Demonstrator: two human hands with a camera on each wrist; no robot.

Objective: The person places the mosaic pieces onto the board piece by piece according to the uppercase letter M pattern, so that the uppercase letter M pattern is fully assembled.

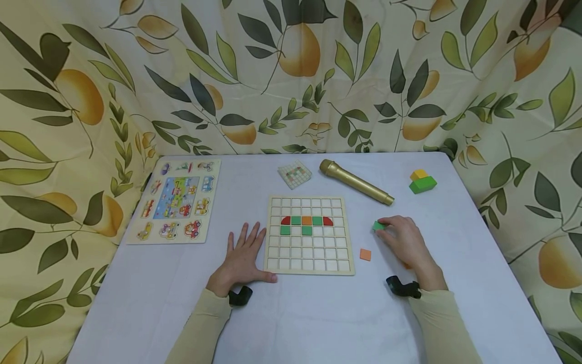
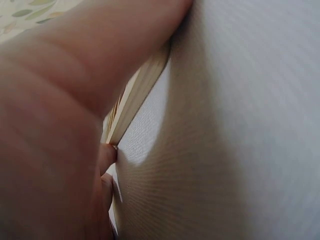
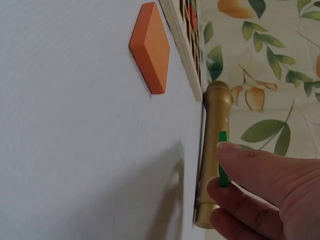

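Between thumb and fingers, my right hand [image 1: 404,241] pinches a small green square tile [image 1: 378,226], right of the wooden grid board [image 1: 350,237]. The right wrist view shows that green tile [image 3: 223,159] edge-on. Spread flat on the table, my left hand [image 1: 243,258] lies beside the board's lower left corner, its thumb along the near edge. The board carries a row of red, green and orange tiles, with two green tiles [image 1: 285,230] below it. An orange tile [image 1: 365,254] lies between the board and my right hand; another orange piece [image 1: 406,265] is partly hidden under that hand.
A gold microphone [image 1: 356,182] lies behind the board, beside a small pattern card [image 1: 294,174]. At the back right sit a green block [image 1: 423,185] and a yellow block [image 1: 419,174]. A picture puzzle board [image 1: 211,202] lies on the left.
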